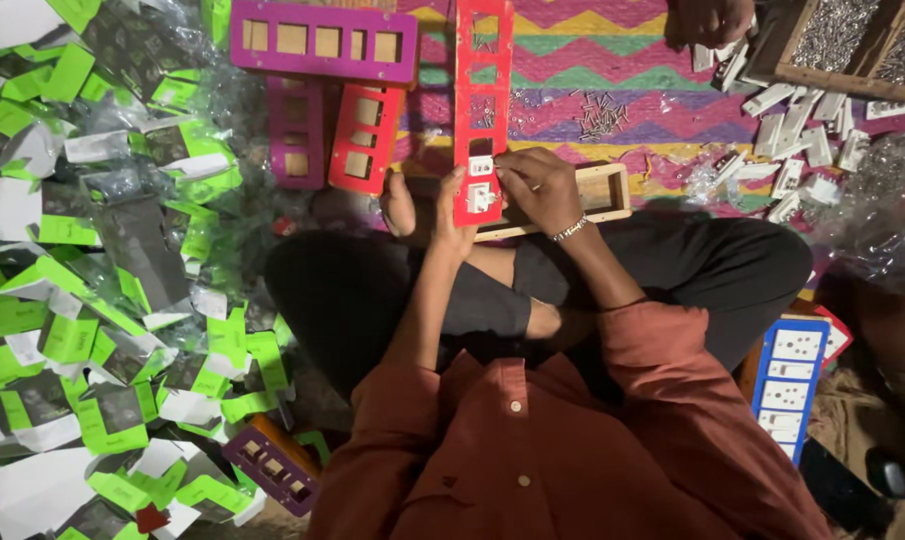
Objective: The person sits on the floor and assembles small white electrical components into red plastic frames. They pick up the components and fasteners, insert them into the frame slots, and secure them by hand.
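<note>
Head view looks down on a seated person's lap, where the long red plastic switch frame (482, 110) stands lengthwise away from the body, its near end resting over a shallow wooden tray (612, 190). Left hand (450, 215) is closed around the frame's near left edge, thumb up along it. Right hand (537, 185) is curled at the frame's right edge, fingertips pinched on a small white switch module (481, 166) seated in one of the frame's openings; a second white module (479, 198) sits just below it. Left of the red frame lie a purple plastic frame (322, 40) and a shorter red frame (365, 137). Right of it, loose white switch parts (802, 140) are scattered on the zigzag-patterned mat (612, 50). Far left of the frame, green-and-white cardboard packets (82, 300) are heaped.
</note>
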